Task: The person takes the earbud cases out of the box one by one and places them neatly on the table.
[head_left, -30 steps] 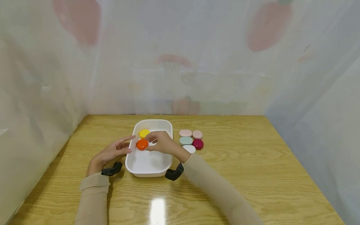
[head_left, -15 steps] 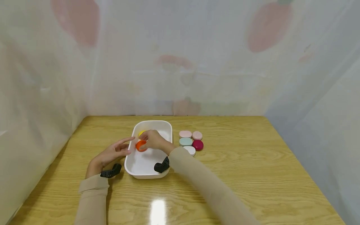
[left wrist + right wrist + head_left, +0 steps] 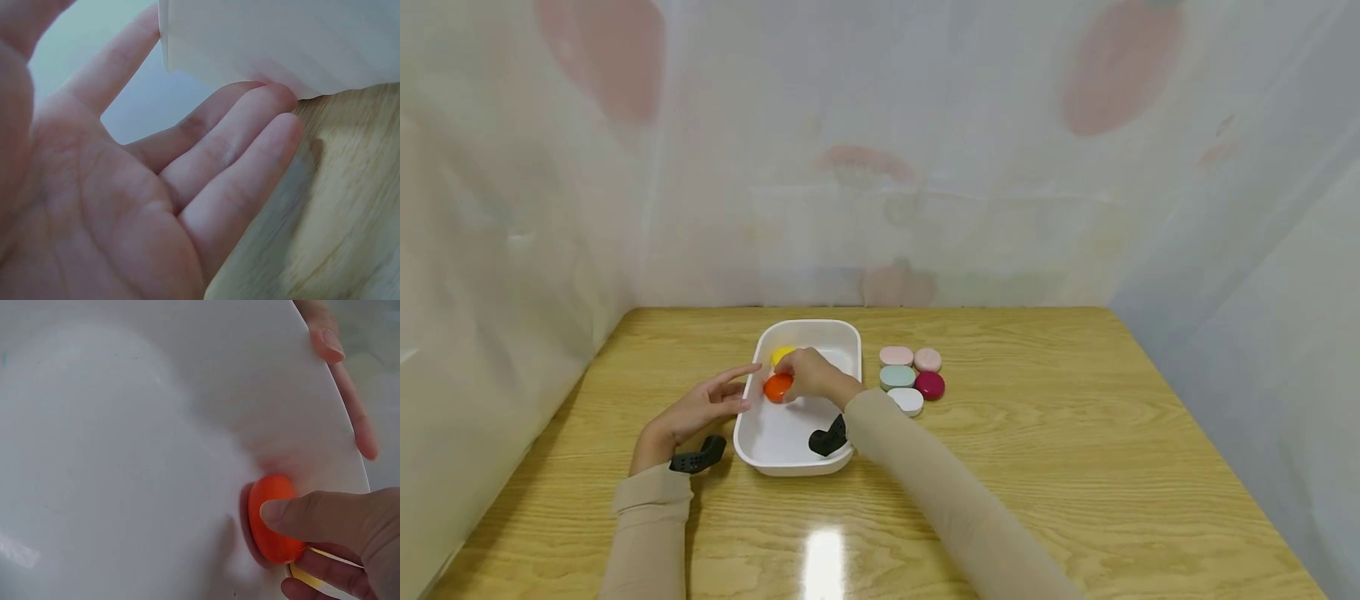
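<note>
My right hand (image 3: 815, 373) reaches into a white tray (image 3: 793, 469) and pinches a glossy, rounded orange soap bar (image 3: 777, 387). In the right wrist view, the thumb presses on the orange soap (image 3: 270, 536) while the other fingers lie behind it, partly hidden. A yellow soap bar (image 3: 781, 356) sits just beyond it by the tray's left wall, partly covered by the right hand. My left hand (image 3: 696, 410) touches the tray's left side from outside. Its fingers extend against the tray wall (image 3: 262, 50) in the left wrist view.
Right of the tray, several soap bars lie close together on the wooden table (image 3: 1075, 467): a pink oval (image 3: 896, 356), a round pink one (image 3: 927, 360), a pale green oval (image 3: 897, 377), a dark red round one (image 3: 930, 385) and a white oval (image 3: 907, 402). A pale curtain (image 3: 985, 233) hangs behind.
My right hand has moved left and closed its fingers on the orange soap, which stays near the tray's left wall. The left hand has kept its place.
</note>
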`<state>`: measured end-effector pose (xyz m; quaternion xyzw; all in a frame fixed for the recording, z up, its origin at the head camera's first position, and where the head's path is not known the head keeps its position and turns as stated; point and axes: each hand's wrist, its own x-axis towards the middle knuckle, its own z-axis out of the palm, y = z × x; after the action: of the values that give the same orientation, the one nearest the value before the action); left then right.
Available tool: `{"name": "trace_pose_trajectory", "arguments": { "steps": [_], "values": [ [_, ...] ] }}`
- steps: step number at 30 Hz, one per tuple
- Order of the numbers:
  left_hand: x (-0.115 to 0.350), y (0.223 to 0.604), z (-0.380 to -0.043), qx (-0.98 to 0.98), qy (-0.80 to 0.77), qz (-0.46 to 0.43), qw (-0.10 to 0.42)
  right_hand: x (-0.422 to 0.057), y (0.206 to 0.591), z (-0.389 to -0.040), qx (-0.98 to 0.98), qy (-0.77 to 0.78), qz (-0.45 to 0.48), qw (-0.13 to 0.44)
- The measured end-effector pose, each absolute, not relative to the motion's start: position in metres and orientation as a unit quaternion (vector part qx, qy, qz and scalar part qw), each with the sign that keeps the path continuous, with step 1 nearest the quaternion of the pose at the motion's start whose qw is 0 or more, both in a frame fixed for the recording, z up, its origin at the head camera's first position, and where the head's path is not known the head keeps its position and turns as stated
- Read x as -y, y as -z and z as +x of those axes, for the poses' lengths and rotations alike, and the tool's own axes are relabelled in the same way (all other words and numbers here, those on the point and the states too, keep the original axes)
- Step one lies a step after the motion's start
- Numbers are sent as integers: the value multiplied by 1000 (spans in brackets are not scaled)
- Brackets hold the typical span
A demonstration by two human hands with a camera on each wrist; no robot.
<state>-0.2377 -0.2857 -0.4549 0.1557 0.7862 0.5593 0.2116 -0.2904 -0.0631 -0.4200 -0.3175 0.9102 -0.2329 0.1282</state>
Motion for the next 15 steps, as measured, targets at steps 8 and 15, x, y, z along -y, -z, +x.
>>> {"name": "trace_pose_trajectory", "arguments": {
  "steps": [8,15],
  "values": [
    [284,453,-237,-788,-557,152,213,62,423,-293,-908,225,-319,152],
    [283,452,-236,-786,-561,152,212,62,425,-291,-904,213,-333,162]
  ]
}}
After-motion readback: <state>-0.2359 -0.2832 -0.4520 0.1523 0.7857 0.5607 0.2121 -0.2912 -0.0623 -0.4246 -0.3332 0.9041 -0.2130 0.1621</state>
